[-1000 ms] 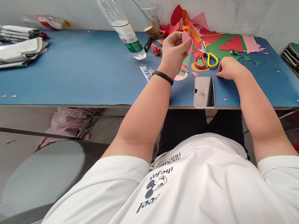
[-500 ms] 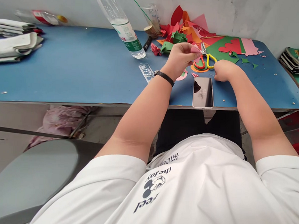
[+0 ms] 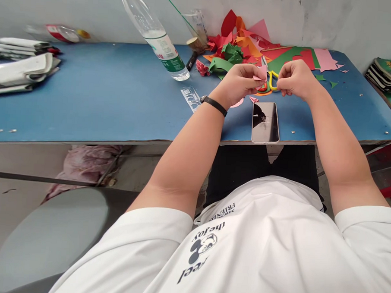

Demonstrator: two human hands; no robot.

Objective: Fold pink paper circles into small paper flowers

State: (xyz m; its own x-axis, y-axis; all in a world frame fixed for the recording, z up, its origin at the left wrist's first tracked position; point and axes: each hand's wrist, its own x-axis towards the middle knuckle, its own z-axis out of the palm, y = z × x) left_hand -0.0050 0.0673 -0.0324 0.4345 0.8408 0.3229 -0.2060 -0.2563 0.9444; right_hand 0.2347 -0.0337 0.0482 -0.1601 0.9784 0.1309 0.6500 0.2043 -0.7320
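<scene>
Pink paper (image 3: 261,74) is pinched between the thumb and fingers of my left hand (image 3: 242,83). Just to its right, my right hand (image 3: 296,79) is raised over the table with thumb and fingertips pressed together; whatever they hold is too small to make out. Between my hands lie scissors with one yellow handle loop (image 3: 272,80) and one red loop, the red one partly covered by the pink paper. A small folded pink piece (image 3: 253,99) rests on the table above the phone (image 3: 265,122).
Coloured paper scraps (image 3: 234,51) are heaped by the wall. A water bottle (image 3: 167,52), a clear stencil ruler (image 3: 191,99) and a dark marker (image 3: 191,61) stand or lie left of my hands. Folded newspapers (image 3: 24,70) lie far left, notebooks (image 3: 386,75) far right.
My right hand has lifted from the table beside the scissors and come up closer to my left hand. The pink paper has turned slightly in my left fingers. The view has shifted a little.
</scene>
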